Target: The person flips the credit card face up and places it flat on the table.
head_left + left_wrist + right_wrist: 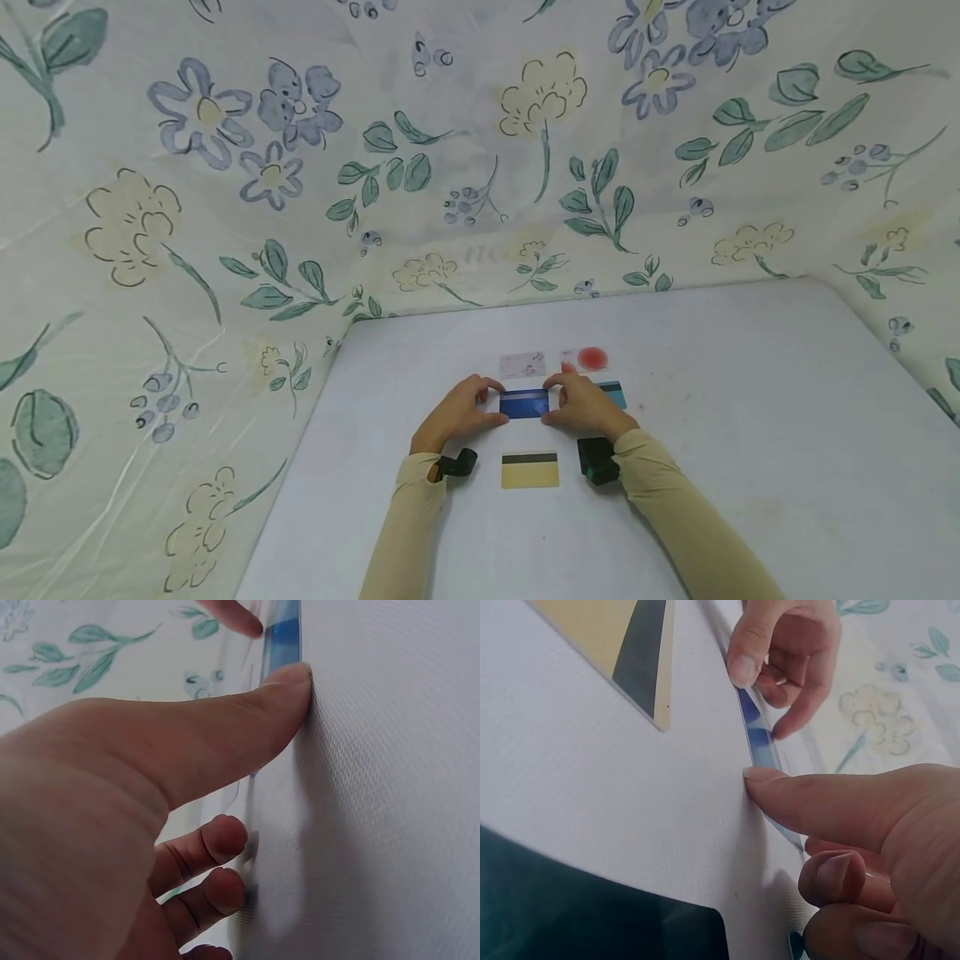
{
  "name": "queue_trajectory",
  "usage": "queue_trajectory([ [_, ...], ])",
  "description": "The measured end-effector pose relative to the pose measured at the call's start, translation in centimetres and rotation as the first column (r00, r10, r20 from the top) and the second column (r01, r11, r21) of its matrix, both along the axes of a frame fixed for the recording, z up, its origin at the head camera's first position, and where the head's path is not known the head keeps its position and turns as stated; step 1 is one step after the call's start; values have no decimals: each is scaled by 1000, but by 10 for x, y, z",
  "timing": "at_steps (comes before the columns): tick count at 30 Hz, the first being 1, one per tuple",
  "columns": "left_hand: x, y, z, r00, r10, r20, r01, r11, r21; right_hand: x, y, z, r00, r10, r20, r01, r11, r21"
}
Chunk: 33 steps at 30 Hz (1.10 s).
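A blue card (524,404) lies between both hands on the white tabletop. My left hand (467,410) pinches its left end, thumb at the near corner and index finger at the far corner. At the other end my right hand (583,403) holds the right corners in the same way. In the left wrist view the left thumb (277,712) presses against the card's near edge. The right wrist view has the right thumb (780,795) on that edge too, with the left hand (799,652) beyond. Remaining fingers of both hands are bent beside the card.
A yellow card (530,475) with a dark stripe lies nearer the body. Partly behind the right hand is a teal card (615,397). Farther back lie a pale pink card (522,364) and a card with a red circle (592,359). Flowered cloth (465,208) rises behind the tabletop.
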<state>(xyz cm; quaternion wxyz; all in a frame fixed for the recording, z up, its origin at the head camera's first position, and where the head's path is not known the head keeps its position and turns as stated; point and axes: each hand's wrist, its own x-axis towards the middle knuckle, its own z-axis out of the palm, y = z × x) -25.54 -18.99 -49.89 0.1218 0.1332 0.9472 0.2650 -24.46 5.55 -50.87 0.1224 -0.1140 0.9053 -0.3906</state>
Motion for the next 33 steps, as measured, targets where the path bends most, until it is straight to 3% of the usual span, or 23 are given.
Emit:
queue_trajectory([
  [12,-3,2,-1,999,-48,-9,48,999,-23,-1,0,0,1000,0,6,0,1000,1],
  [22,-6,3,-2,999,-49,18,50,999,-22,-3,-1,-1,1000,-2,11,2,1000,3],
  [33,-7,3,-4,998,-66,26,65,998,17,-3,-2,-1,999,-5,35,5,1000,3],
])
